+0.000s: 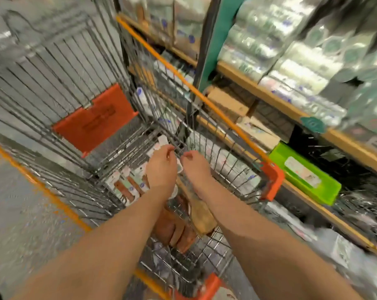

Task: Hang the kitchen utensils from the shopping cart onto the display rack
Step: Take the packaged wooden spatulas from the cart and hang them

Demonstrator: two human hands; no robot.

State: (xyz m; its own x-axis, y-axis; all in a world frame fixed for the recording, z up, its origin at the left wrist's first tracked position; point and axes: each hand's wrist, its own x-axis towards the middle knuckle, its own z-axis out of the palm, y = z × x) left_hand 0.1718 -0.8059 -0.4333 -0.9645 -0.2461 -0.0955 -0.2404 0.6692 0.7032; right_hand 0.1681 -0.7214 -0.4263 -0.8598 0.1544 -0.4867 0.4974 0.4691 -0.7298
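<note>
As arms reach deep into shopping cart (204, 100), left hand (161, 169) and right hand (197, 172) hover close together, fingers curled; grip unclear in blur. Kitchen utensils (127, 187) lie under both wrists, low on cart floor, hence long reach.

A grey speckled floor (21, 224) lies to the left. On the right stands tan wood-edged shop shelving (269, 95) with a teal upright post (211, 40), stacked with shiny plastic-wrapped packs (291, 40). Lower down sit a brown cardboard box (226, 100) and a bright green plastic tray (306, 174). The light is even; the picture is blurred.
</note>
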